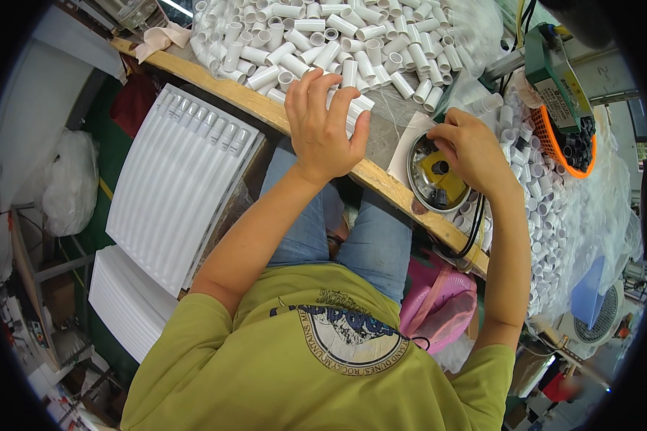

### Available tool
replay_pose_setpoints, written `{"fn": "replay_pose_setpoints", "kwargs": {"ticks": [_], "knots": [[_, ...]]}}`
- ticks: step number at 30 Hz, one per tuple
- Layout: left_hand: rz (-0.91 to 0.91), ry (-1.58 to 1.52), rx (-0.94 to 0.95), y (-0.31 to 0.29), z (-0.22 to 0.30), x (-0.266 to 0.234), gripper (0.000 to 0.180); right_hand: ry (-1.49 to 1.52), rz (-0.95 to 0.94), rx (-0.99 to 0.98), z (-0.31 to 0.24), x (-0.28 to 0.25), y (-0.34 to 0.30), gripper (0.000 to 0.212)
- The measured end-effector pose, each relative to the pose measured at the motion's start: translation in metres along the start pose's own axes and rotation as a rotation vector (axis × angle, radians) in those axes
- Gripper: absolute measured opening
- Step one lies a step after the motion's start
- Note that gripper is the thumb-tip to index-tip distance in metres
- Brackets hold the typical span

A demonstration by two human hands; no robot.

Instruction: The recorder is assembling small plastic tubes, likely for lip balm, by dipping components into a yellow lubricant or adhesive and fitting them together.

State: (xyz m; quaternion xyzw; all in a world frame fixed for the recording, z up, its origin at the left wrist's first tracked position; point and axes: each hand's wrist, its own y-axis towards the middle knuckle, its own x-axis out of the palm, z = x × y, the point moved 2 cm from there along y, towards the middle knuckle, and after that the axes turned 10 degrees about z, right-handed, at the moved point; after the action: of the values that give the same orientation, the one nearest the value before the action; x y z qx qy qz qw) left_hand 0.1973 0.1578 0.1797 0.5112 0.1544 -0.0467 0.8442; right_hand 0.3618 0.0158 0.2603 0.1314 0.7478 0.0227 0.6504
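My left hand (pixel 322 133) is at the front edge of the bench with its back up. Its fingers curl over a few short white plastic tubes (pixel 359 109), whose ends show between thumb and forefinger. My right hand (pixel 473 152) hangs over the left rim of a round metal bowl (pixel 413 188), thumb and fingertips pinched together. Whatever lies between those fingertips is hidden. Inside the bowl are a yellow patch (pixel 453 185) and small black plastic parts (pixel 439 167). A large heap of white tubes (pixel 331 32) lies on clear plastic just beyond my left hand.
To the right, more white pieces (pixel 543 215) are piled around an orange basket (pixel 588 171) of black parts. A green box-shaped device (pixel 546 79) stands above it. A wooden strip (pixel 244 100) edges the bench. White tubes in rows fill a tray (pixel 172 187) at my left.
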Motion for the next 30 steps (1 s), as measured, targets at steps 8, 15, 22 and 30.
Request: {"fn": "replay_pose_setpoints", "kwargs": {"ticks": [8, 15, 22, 30], "knots": [[0.01, -0.01, 0.005, -0.001, 0.0, 0.002, 0.027, -0.092, -0.146, -0.016, 0.004, 0.003, 0.003, 0.005], [0.016, -0.007, 0.016, 0.0, -0.001, 0.001, 0.026, -0.045, -0.092, 0.021, 0.014, 0.0, -0.015, 0.007], [0.02, -0.012, 0.03, 0.0, -0.002, 0.003, 0.024, 0.013, 0.017, 0.011, 0.013, -0.001, -0.029, 0.007], [0.01, -0.007, 0.033, 0.0, -0.002, 0.003, 0.023, 0.003, 0.081, -0.019, 0.018, 0.005, -0.032, 0.008]]}}
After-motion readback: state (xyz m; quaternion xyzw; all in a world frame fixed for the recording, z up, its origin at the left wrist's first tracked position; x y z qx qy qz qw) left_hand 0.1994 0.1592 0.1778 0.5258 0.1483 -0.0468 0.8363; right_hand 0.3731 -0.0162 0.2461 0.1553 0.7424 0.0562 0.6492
